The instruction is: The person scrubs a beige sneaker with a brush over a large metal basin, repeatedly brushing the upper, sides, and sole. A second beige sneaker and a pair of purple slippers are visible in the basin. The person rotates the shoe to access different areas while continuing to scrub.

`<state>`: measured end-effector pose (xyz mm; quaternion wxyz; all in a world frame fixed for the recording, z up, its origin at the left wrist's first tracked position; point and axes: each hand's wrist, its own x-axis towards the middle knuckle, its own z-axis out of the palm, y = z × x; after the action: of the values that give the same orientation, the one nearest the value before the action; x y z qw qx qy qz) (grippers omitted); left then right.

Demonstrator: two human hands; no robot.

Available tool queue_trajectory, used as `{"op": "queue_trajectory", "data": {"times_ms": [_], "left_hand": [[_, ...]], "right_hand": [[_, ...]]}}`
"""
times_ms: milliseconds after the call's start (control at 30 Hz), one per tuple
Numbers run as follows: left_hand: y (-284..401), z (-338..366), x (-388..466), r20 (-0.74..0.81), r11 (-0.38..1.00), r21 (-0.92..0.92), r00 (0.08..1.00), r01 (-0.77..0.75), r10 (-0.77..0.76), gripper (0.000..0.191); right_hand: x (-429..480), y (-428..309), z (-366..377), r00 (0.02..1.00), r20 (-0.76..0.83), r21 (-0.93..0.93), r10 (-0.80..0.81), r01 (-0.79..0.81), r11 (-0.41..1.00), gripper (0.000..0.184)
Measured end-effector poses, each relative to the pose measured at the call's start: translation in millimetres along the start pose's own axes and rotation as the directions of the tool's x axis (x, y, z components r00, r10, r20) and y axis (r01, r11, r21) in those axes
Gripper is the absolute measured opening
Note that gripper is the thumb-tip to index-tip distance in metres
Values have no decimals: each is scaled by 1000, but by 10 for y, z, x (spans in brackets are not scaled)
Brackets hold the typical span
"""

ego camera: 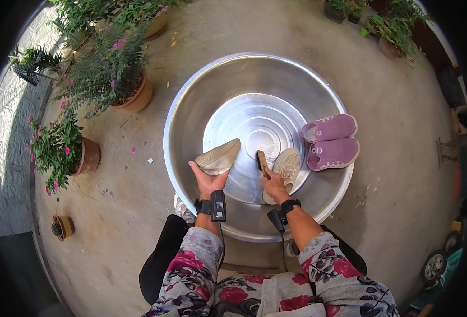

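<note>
Before me stands a wide round metal basin (233,85) with a ringed bottom and a little water at its middle. My left hand (210,180) holds a beige shoe (218,157) by its heel end, tilted on its side over the basin's left part. In my right hand (275,185) is a wooden-backed scrubbing brush (262,161), apart from the held shoe. A second beige lace-up shoe (288,168) lies in the basin beside and partly behind my right hand. Both wrists wear black straps with cabled devices.
Two purple shoes (332,142) rest against the basin's right rim. Potted flowering plants (132,95) line the left, with a small potted cactus (62,228) nearer. More potted plants (390,43) stand at the far right. A green wheeled object (435,267) is at lower right on the concrete floor.
</note>
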<state>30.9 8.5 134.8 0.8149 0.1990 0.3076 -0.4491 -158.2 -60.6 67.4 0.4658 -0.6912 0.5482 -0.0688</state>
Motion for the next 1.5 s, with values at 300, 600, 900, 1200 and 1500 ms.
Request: {"op": "queue_trajectory", "data": {"times_ms": [300,600,900,1200,1500], "left_hand": [[117,-137,161,-16,991,122,998,-55,57,62],[100,-127,18,-40,992,126,999,3,2,64],[94,-138,3,-31,991,128,999,28,-24,64],[108,-464,173,-98,970,237,995,49,-26,49],[41,-450,133,-38,961,231,988,153,-149,56]], "right_hand": [[-521,-850,142,792,44,366,-608,554,748,51],[136,-674,189,938,234,-203,-254,303,931,55],[194,-704,63,924,225,-130,-308,342,931,55],[-503,-829,-40,792,347,139,-502,486,863,56],[132,-462,-192,939,256,-369,-231,316,874,53]]}}
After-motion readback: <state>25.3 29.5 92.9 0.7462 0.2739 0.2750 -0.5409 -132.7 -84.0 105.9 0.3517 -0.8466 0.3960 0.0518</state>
